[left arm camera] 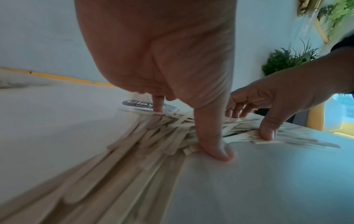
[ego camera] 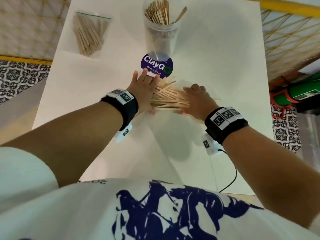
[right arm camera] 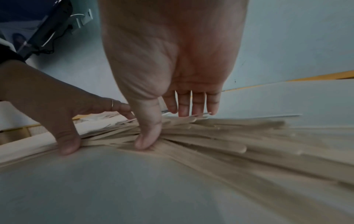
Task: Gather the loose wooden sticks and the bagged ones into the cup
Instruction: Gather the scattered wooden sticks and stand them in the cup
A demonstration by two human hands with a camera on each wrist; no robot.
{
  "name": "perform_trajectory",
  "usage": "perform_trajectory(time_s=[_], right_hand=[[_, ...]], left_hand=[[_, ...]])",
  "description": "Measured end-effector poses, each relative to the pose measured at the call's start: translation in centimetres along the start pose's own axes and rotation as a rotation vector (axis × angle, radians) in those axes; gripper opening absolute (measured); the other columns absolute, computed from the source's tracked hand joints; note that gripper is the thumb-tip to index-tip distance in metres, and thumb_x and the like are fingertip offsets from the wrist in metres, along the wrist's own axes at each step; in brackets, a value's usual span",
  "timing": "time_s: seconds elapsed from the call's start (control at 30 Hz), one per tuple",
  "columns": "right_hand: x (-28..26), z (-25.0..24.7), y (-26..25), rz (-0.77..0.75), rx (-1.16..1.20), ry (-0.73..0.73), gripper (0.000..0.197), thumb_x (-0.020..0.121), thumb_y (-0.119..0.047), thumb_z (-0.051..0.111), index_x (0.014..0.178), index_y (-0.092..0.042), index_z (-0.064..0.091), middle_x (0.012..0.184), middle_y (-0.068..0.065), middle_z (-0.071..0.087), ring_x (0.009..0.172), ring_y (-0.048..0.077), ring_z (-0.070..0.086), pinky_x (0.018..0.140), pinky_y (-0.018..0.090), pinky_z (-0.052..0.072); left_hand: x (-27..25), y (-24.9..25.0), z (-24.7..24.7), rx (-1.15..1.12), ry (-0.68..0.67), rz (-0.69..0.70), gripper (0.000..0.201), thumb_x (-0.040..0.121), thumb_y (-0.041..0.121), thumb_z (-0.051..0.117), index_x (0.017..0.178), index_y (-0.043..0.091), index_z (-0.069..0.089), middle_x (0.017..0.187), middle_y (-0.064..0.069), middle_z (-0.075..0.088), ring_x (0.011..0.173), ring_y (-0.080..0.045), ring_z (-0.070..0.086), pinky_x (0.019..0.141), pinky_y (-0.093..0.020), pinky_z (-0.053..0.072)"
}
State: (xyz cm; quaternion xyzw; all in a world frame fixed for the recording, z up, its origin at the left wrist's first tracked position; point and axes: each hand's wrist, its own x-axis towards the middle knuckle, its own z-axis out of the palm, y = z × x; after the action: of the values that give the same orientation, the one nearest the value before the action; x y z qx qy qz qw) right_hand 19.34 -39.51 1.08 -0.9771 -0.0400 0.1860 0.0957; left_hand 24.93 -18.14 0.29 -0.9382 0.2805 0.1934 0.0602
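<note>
A heap of loose wooden sticks point(ego camera: 168, 97) point(left arm camera: 162, 133) point(right arm camera: 210, 131) lies mid-table between my two hands. My left hand point(ego camera: 143, 87) point(left arm camera: 172, 75) presses on its left side with fingers spread straight and the thumb at the near edge. My right hand point(ego camera: 195, 99) point(right arm camera: 172, 75) rests on its right side, fingers extended onto the sticks, thumb down at the near edge. Neither hand has lifted any stick. Behind the heap stands a tall clear cup point(ego camera: 161, 32) holding several sticks. A clear zip bag of sticks point(ego camera: 90, 33) lies at the far left.
The white table point(ego camera: 216, 66) bears a round purple ClayGo sticker point(ego camera: 156, 66) under the cup's base. A green cylinder with red straps point(ego camera: 304, 94) sits off the right edge. A black cable point(ego camera: 230, 177) trails from my right wrist.
</note>
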Motion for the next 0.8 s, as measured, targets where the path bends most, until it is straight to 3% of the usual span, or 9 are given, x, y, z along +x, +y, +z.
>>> perform_trajectory(time_s=[0.1,0.2,0.43,0.53,0.7,0.8], right_hand=[[0.1,0.2,-0.2,0.014,-0.005,0.025,0.05,0.084,-0.015,0.063,0.131,-0.01,0.046,0.127,0.015,0.043,0.116,0.035,0.041,0.093,0.046,0.042],[0.2,0.2,-0.5,0.008,-0.017,0.011,0.043,0.087,-0.009,0.055,0.129,-0.008,0.048,0.126,0.015,0.044,0.117,0.035,0.043,0.094,0.045,0.042],[0.4,-1.5,-0.9,-0.031,-0.126,-0.07,0.034,0.089,0.0,0.039,0.122,-0.001,0.043,0.123,0.02,0.043,0.112,0.038,0.046,0.091,0.044,0.042],[0.7,-3.3,-0.3,-0.018,-0.097,-0.081,0.032,0.088,0.0,0.039,0.12,-0.002,0.041,0.118,0.019,0.051,0.106,0.036,0.049,0.084,0.042,0.043],[1.2,-5.7,0.7,0.091,0.202,-0.091,0.023,0.094,-0.008,0.04,0.118,-0.006,0.04,0.093,0.012,0.052,0.075,0.027,0.05,0.066,0.034,0.038],[1.2,-5.9,0.3,0.151,0.552,-0.064,0.018,0.092,-0.014,0.047,0.11,-0.012,0.044,0.08,0.008,0.05,0.066,0.024,0.047,0.061,0.034,0.04]], left_hand=[[-0.3,-0.5,0.0,-0.039,0.082,0.0,0.087,0.075,0.049,0.069,0.143,0.011,0.03,0.138,-0.016,0.039,0.129,-0.036,0.034,0.112,-0.046,0.021],[-1.2,-0.8,0.7,-0.132,0.149,-0.058,0.053,0.086,0.034,0.063,0.13,0.008,0.046,0.129,-0.015,0.045,0.117,-0.036,0.042,0.097,-0.045,0.035],[-2.4,-1.7,1.3,-0.24,0.183,-0.103,0.043,0.095,0.025,0.051,0.129,0.0,0.045,0.125,-0.022,0.045,0.107,-0.041,0.048,0.084,-0.048,0.041],[-3.1,-2.4,1.2,-0.304,0.235,-0.127,0.039,0.094,0.016,0.047,0.129,0.001,0.044,0.121,-0.022,0.049,0.104,-0.041,0.049,0.084,-0.047,0.042],[-4.3,-3.2,0.0,-0.49,0.354,-0.205,0.024,0.096,0.015,0.044,0.113,-0.001,0.047,0.106,-0.024,0.057,0.095,-0.041,0.051,0.077,-0.044,0.04],[-4.8,-3.0,-0.3,-0.665,0.442,-0.304,0.021,0.097,0.015,0.042,0.109,-0.002,0.047,0.104,-0.026,0.057,0.094,-0.042,0.053,0.075,-0.042,0.039]])
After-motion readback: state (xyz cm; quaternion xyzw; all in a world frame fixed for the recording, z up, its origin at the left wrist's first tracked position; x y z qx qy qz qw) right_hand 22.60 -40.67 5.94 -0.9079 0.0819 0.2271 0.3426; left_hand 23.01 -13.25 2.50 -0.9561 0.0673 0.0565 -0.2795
